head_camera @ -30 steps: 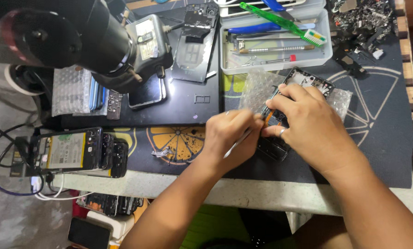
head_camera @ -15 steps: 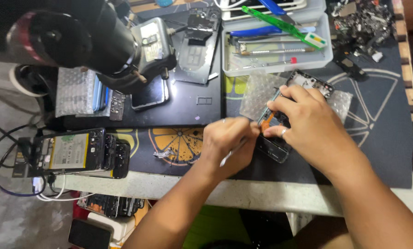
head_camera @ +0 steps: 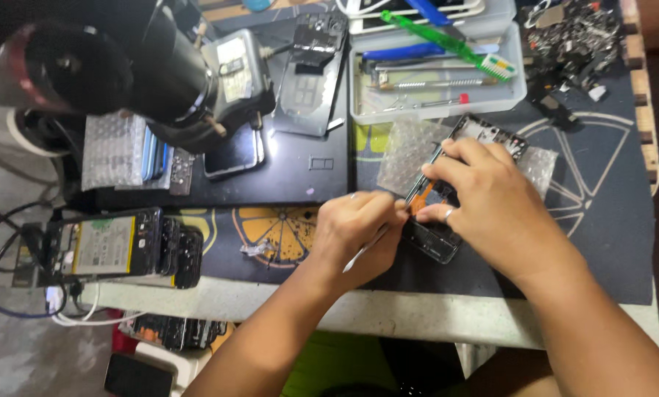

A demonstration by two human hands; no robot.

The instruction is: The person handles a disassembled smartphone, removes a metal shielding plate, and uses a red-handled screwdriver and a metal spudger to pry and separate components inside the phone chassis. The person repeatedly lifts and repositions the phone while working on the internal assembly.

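An opened phone (head_camera: 438, 237) with its back off lies on a sheet of bubble wrap (head_camera: 406, 151) on the dark mat. My right hand (head_camera: 495, 206) rests over the phone and pins it down with spread fingers, a ring on one finger. My left hand (head_camera: 359, 235) is closed around a thin metal tool (head_camera: 366, 250) whose tip meets the orange part inside the phone, right beside my right fingertips.
A microscope (head_camera: 116, 70) hangs over the far left. A clear tray (head_camera: 436, 95) with tools and a green toothbrush stands behind the phone. Several phones are stacked at the left edge (head_camera: 116, 246). Small parts are heaped at the far right (head_camera: 572, 37).
Both hands stay on the phone; my left hand has shifted slightly along its edge with the tool. The view has drifted a little.
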